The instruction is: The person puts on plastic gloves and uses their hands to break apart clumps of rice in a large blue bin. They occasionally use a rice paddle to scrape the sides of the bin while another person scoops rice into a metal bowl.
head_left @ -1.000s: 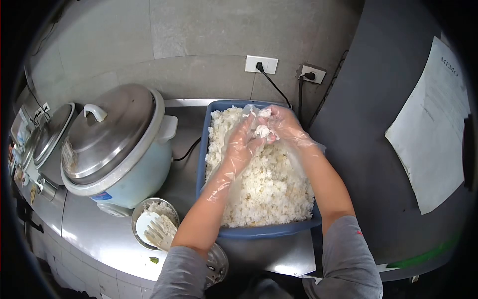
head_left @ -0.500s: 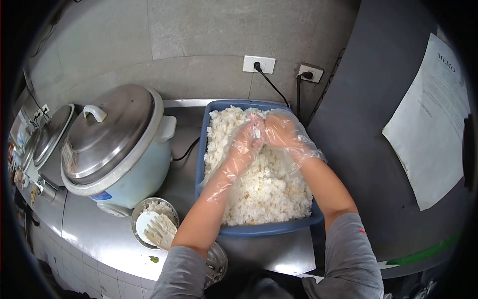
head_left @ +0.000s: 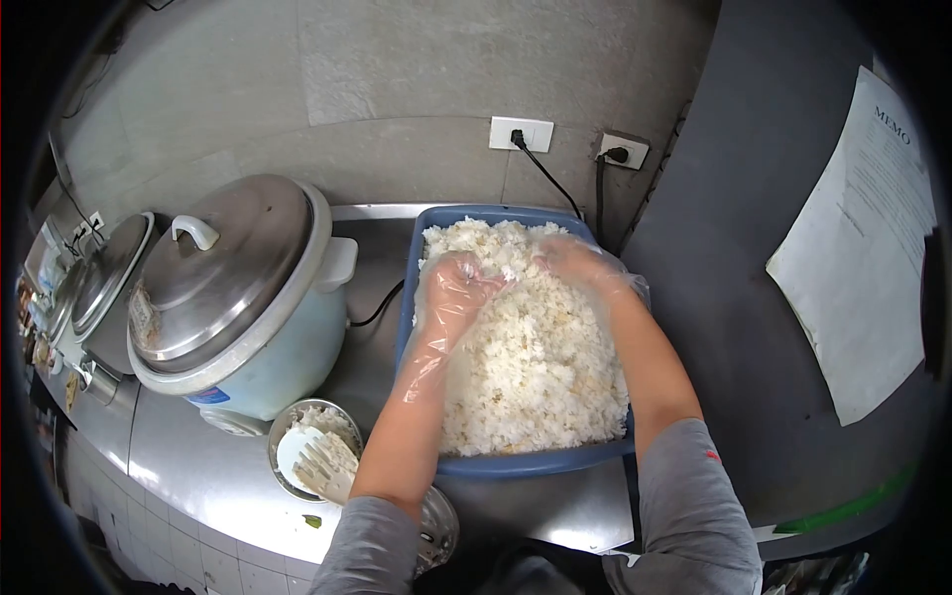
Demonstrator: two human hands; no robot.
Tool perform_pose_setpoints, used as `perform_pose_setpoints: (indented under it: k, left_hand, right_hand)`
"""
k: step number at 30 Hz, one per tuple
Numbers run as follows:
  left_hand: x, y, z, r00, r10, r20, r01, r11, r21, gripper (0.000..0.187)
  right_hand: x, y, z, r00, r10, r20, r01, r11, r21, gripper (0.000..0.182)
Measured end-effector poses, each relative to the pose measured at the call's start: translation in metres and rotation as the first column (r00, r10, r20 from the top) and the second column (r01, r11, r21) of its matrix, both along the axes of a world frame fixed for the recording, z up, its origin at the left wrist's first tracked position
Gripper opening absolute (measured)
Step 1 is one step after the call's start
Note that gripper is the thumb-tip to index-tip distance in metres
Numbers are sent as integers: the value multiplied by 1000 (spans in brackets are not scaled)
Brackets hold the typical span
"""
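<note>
Head view. Cooked rice (head_left: 535, 367): white, heaped, filling a blue tub (head_left: 526, 463) that sits on the steel tabletop (head_left: 188, 466) against the wall.

Left hand (head_left: 451, 288): in a clear plastic glove, fingers curled down into the rice at the far end of the tub, gripping a clump.

Right hand (head_left: 575, 260): gloved likewise, pressed into the rice just beside the left; whether its fingers are spread or bent cannot be told, as they are sunk in the grains.

Change: one second ago both hands were raised above the rice, working a lump between them; they have since dropped into the heap and moved slightly apart.

Rice cooker (head_left: 238, 288): pale blue, steel lid shut, left of the tub. Second cooker (head_left: 99, 283): further left, partly in view.

Small steel bowl (head_left: 312, 446): near edge, holding a white rice paddle (head_left: 322, 461).

Wall: grey, two sockets (head_left: 526, 132) with black plugs.

Dark panel at right: paper sheet (head_left: 863, 248) headed MEMO.
</note>
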State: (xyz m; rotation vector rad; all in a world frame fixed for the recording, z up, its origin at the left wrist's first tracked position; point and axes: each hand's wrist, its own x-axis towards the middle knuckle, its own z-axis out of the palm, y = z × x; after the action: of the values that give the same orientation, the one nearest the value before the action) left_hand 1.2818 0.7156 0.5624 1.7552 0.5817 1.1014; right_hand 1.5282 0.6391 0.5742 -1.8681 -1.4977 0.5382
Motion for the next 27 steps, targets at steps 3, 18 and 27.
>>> perform_pose_setpoints:
  k: [3, 18, 27]
  left_hand:
    - [-14, 2, 16, 957, 91, -274, -61, 991, 115, 44]
    - [18, -9, 25, 861, -433, 268, 509, 721, -470, 106]
    - [18, -37, 114, 914, 52, -403, -46, 999, 24, 83]
  right_hand:
    - [-3, 1, 5, 963, -110, 246, 176, 947, -267, 72]
    - [-58, -46, 46, 788, 72, -611, -73, 997, 23, 110]
    - [-52, -28, 100, 927, -299, 227, 289, 954, 79, 83]
